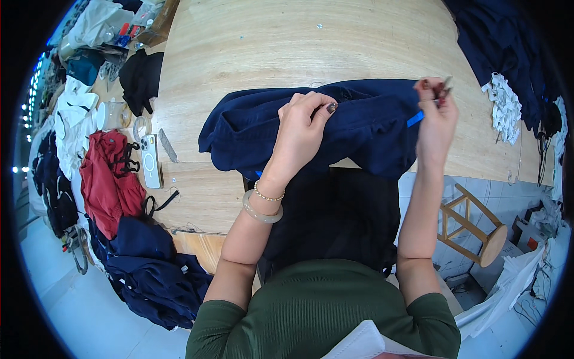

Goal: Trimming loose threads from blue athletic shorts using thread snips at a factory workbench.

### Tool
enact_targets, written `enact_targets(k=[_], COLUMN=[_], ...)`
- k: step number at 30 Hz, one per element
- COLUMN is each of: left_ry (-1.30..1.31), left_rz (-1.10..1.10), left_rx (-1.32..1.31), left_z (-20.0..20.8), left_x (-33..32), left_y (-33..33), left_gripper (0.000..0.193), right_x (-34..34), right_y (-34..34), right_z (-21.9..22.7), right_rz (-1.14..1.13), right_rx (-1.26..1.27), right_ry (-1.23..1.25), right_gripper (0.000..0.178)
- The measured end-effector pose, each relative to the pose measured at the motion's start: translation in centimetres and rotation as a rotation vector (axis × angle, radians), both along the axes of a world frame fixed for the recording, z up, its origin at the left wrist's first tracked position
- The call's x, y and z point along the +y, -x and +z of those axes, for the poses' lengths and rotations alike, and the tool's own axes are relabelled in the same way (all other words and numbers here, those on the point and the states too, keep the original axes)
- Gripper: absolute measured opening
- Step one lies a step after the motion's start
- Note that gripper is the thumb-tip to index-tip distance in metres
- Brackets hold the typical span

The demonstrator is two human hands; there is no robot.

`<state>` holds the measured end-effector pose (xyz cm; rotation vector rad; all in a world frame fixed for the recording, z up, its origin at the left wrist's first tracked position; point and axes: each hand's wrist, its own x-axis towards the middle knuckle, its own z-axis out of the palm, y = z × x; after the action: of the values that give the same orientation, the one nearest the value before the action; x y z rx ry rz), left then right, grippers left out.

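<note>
A dark navy garment (371, 128) lies bunched in front of me, over the table's near edge. Above its middle is my left hand (304, 122), thumb and fingertips pinched together; whatever they hold is too small to make out. Beyond the garment's right end my right hand (438, 119) is raised, its fingers closed round a small metal-tipped tool (448, 82) that looks like thread snips, partly hidden and blurred. A bright blue strip (414, 119) shows at the garment's right end, beside my right wrist.
The wooden table (299, 45) spreads ahead. On its left are a phone (150, 161), a tape roll (142, 128), a red garment (110, 179) and a black cloth (142, 81). White scraps (505, 110) and navy fabric (508, 54) hang at the right. A wooden stool (472, 227) lies tipped on the floor.
</note>
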<state>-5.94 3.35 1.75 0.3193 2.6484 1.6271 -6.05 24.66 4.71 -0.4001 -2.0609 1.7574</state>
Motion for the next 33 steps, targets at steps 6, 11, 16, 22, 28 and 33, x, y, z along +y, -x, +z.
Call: enact_targets(k=[6, 11, 16, 22, 28, 33], left_ry=[-0.015, -0.053, -0.078, -0.005, -0.024, 0.074], left_rz=[0.020, 0.013, 0.015, 0.000, 0.054, 0.088], left_rx=[-0.019, -0.025, -0.054, -0.101, 0.033, 0.287], left_z=[0.0, -0.1, 0.4, 0.6, 0.5, 1.3], left_x=[-0.6, -0.4, -0.3, -0.2, -0.4, 0.3], left_y=[0.1, 0.3, 0.3, 0.3, 0.3, -0.2], left_gripper=[0.015, 0.014, 0.014, 0.014, 0.014, 0.029], right_x=[7.6, 4.1, -2.4, -4.4, -4.1, -4.2], right_y=[0.5, -0.4, 0.0, 1.7, 2.1, 2.4], right_z=[0.3, 1.1, 1.2, -0.2, 0.1, 0.8], right_rz=[-0.342, 0.106, 0.545, 0.621, 0.635, 0.643], right_rx=[-0.057, -0.082, -0.088, 0.091, -0.064, -0.128], right_ry=[-0.129, -0.233, -0.451, -0.230, -0.190, -0.060], right_gripper=[0.013, 0.019, 0.032, 0.018, 0.014, 0.009])
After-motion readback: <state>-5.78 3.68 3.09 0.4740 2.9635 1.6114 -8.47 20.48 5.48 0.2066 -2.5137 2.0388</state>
